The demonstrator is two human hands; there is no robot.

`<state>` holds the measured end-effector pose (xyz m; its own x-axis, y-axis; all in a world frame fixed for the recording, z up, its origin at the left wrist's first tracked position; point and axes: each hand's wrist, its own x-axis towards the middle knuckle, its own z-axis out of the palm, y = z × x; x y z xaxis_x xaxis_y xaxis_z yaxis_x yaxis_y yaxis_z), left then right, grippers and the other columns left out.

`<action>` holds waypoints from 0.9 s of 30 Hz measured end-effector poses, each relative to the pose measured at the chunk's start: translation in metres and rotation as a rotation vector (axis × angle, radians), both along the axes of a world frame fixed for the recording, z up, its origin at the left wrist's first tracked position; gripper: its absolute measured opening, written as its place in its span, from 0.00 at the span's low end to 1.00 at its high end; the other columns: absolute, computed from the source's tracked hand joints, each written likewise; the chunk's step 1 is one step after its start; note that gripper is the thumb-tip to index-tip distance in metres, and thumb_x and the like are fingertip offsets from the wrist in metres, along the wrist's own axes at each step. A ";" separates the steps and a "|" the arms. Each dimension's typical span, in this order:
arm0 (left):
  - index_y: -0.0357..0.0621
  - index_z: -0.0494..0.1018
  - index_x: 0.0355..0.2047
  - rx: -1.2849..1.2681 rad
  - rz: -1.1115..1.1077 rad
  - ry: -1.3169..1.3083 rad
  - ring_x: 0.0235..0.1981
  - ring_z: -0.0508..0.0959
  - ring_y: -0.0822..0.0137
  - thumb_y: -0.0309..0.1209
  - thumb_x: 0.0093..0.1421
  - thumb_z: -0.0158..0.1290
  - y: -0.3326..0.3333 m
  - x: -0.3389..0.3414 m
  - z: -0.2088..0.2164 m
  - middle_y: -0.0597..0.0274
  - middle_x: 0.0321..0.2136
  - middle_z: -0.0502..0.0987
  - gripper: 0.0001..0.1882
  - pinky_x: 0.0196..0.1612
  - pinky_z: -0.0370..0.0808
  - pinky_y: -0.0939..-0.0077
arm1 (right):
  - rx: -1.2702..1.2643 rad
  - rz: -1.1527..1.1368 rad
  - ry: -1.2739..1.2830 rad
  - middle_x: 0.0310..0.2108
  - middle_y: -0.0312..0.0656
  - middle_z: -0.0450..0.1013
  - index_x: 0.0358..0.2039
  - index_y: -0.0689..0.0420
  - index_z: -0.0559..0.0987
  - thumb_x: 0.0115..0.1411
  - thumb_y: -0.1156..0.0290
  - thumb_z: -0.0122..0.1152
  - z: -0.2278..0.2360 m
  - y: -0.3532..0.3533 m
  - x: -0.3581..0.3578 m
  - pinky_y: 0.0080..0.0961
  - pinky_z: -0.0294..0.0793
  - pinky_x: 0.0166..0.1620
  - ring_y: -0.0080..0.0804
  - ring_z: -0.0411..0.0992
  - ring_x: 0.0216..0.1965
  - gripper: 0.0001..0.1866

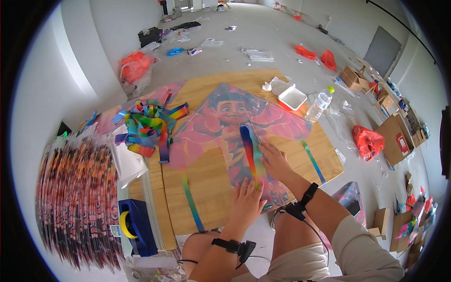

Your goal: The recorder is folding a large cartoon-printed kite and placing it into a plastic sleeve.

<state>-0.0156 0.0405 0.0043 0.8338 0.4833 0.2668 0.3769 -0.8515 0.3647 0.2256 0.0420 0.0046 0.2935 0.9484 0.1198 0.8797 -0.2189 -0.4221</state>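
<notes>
A pink and purple kite printed with a cartoon figure lies spread on a wooden board. A rainbow ribbon, looped at its upper end, runs down the kite's middle. My left hand rests at the ribbon's lower end, fingers outstretched and pressed down flat. Just right of the ribbon, my right hand lies on the kite with its fingers extended. Two other ribbon tails, the left and the right, hang from the kite's lower edges. A small green tip shows beside my left hand.
A heap of rainbow ribbons sits at the board's left. Nearby are a blue tape dispenser and a tall stack of bagged kites. A white tray and a plastic bottle stand far right. Cardboard boxes line the right.
</notes>
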 end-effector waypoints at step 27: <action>0.49 0.69 0.69 -0.014 -0.032 -0.054 0.73 0.62 0.45 0.46 0.69 0.57 0.004 -0.003 0.000 0.49 0.73 0.63 0.31 0.73 0.57 0.41 | 0.097 0.212 -0.421 0.73 0.36 0.65 0.68 0.53 0.73 0.67 0.61 0.60 0.004 0.014 -0.020 0.50 0.60 0.69 0.45 0.60 0.72 0.30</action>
<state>-0.0182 0.0441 0.0038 0.8335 0.4608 0.3049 0.3293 -0.8574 0.3955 0.2056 0.0555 0.0088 0.0013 0.9606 0.2779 0.9996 0.0070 -0.0290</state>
